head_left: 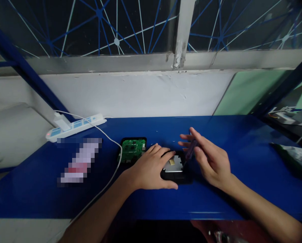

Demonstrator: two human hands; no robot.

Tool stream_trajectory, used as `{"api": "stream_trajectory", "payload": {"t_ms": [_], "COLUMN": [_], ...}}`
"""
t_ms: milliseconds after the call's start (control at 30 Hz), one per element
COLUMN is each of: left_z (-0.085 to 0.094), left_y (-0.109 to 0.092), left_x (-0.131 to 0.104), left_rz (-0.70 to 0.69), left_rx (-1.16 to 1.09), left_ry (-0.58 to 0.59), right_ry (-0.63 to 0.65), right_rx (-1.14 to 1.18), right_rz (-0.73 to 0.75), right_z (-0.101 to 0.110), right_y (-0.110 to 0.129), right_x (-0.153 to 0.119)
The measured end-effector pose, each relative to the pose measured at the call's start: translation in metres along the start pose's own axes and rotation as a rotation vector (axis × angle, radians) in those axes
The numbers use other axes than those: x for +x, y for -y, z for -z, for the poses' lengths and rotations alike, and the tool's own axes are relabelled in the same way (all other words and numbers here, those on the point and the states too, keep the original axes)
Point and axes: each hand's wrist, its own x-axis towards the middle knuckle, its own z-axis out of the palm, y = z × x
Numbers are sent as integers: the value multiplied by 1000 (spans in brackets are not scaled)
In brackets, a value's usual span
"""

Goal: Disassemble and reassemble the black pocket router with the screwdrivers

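Observation:
A black plastic casing (pixel 176 176) lies on the blue table, with a silver metal plate (pixel 177 166) and a small tan patch inside it. My left hand (pixel 149 168) grips the casing from its left side, the index finger at the far edge and the thumb along the near edge. Between the thumb and fingers of my right hand (pixel 213 160) is a screwdriver (pixel 190 150) with a dark purple handle. It is tilted, its lower end at the casing's right side; the exact tip is too blurred to tell. Left of the casing, partly behind my left hand, sits a green circuit board (pixel 132 150) in a black shell.
A white power strip (pixel 82 126) with a plugged-in adapter stands at the back left. Its white cable (pixel 110 175) runs across the table beside my left arm. A pixelated pale object (pixel 81 160) lies at left. On the right edge rests a dark green and silver bag (pixel 296 158).

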Motion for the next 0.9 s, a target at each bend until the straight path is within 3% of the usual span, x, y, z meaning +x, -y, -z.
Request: {"api": "stream_trajectory", "payload": {"t_ms": [200, 500, 667, 900], "left_z": [0, 0, -1, 0], "left_y": [0, 0, 0, 0], "left_x": [-1, 0, 0, -1], "left_rz": [-6, -8, -1, -2], "left_rx": [23, 22, 25, 25], "left_ry": [-6, -13, -16, -4], "right_ry": [-95, 17, -25, -24], "right_rx": [-71, 13, -54, -138], "right_rz": [131, 65, 29, 170], "right_z": [0, 3, 1, 5], "right_y": [-6, 0, -1, -2], "right_x": [5, 3, 1, 5]}}
